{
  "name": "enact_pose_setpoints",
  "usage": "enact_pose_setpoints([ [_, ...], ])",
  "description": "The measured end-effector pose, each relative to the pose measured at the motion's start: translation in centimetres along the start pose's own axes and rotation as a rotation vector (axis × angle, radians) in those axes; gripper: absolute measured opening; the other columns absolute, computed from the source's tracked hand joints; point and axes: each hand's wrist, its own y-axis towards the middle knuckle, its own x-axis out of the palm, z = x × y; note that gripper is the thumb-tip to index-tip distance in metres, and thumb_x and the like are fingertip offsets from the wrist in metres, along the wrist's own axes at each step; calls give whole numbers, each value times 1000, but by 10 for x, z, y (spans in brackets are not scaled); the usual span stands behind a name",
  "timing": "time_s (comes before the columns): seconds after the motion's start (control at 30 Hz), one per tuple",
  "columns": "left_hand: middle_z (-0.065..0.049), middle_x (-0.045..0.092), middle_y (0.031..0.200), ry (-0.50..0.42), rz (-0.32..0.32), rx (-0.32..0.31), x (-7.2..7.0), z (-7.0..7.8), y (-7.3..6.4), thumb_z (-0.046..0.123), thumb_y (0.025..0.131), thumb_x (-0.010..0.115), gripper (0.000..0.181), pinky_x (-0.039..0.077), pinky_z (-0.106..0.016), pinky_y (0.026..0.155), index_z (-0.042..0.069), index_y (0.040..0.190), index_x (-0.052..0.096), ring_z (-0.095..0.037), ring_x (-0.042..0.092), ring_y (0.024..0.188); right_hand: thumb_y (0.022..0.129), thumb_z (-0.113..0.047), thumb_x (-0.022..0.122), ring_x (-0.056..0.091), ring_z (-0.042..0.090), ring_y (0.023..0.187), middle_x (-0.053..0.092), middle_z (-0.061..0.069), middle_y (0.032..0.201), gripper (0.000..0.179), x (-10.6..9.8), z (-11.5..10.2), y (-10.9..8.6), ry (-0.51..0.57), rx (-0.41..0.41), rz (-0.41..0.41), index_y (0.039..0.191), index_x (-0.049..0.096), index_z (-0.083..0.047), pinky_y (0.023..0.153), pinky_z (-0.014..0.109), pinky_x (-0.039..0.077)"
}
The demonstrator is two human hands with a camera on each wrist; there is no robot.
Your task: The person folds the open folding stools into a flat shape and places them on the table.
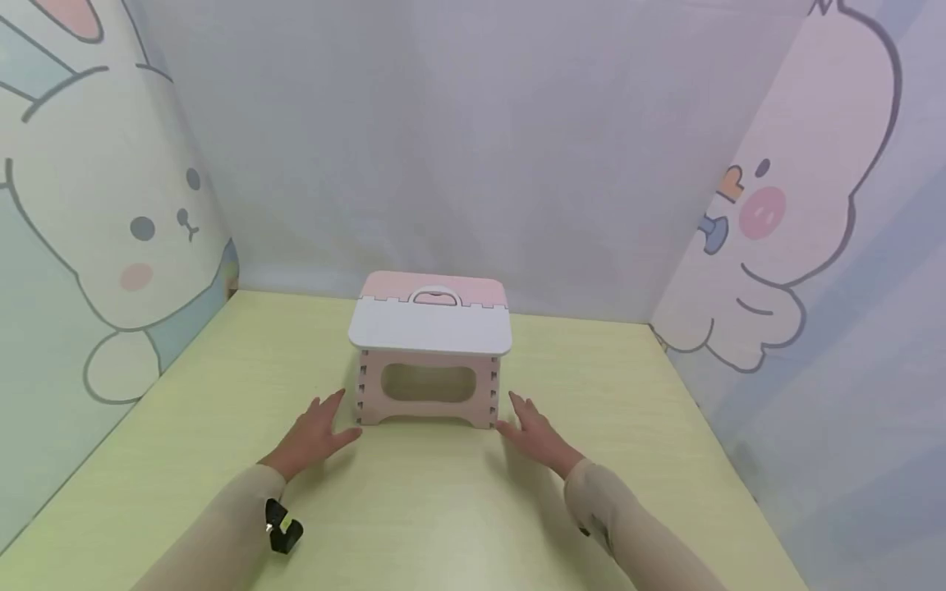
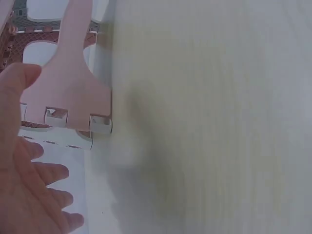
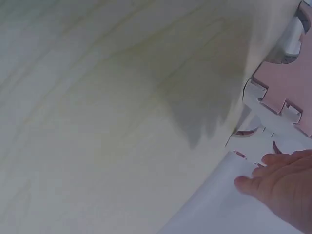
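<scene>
A small folding step stool [image 1: 429, 328] stands unfolded on the table, its top part pink and part white, with a white carry handle [image 1: 436, 294] and pink legs with an oval cut-out. My left hand [image 1: 314, 435] is beside the stool's left leg, fingers spread and holding nothing. On the other side my right hand [image 1: 539, 439] reaches toward the right leg, its fingers extended. In the left wrist view the pink leg panel [image 2: 73, 87] and its white hinge pieces show near the thumb. From the right wrist, the stool's hinged corner [image 3: 287, 97] appears beyond the fingers.
The stool stands on a pale yellow wood-grain table [image 1: 443, 509]. A plain light curtain [image 1: 458, 148] hangs behind it. Printed cartoon panels, a rabbit [image 1: 118, 189] at left and another figure [image 1: 813, 164] at right, border the table. A black clip-like device [image 1: 282, 527] sits at the left sleeve.
</scene>
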Motion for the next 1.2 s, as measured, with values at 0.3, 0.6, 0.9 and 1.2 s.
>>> enact_pose_setpoints([
  [0.3, -34, 18, 149, -372, -72, -135, -1, 10, 16, 34, 98, 52, 78, 26, -62, 103, -9, 148, 12, -53, 24, 132, 98, -33, 52, 27, 45, 135, 30, 28, 148, 72, 7, 2, 23, 424, 67, -14, 151, 16, 1, 105, 58, 26],
  [0.6, -28, 19, 152, -512, -50, -122, 15, 12, 24, 34, 97, 54, 78, 21, -59, 107, -3, 151, 10, -46, 16, 138, 99, -26, 52, 35, 39, 134, 40, 20, 145, 57, 17, 2, 28, 549, 22, -25, 147, 33, -1, 107, 54, 26],
  [0.9, -29, 26, 149, -517, -47, -96, 13, 24, 35, 31, 95, 57, 75, 28, -58, 105, -5, 149, 18, -46, 25, 136, 97, -18, 55, 42, 39, 129, 45, 22, 141, 54, 8, -3, 29, 503, 16, 16, 145, 37, -2, 103, 53, 34],
  [1.2, -30, 35, 144, -459, -73, -47, 18, 41, 34, 28, 94, 60, 71, 32, -56, 103, -7, 146, 26, -45, 33, 132, 95, -15, 56, 46, 40, 125, 50, 23, 136, 51, -2, 10, 14, 478, 45, 28, 141, 42, 2, 101, 54, 36],
])
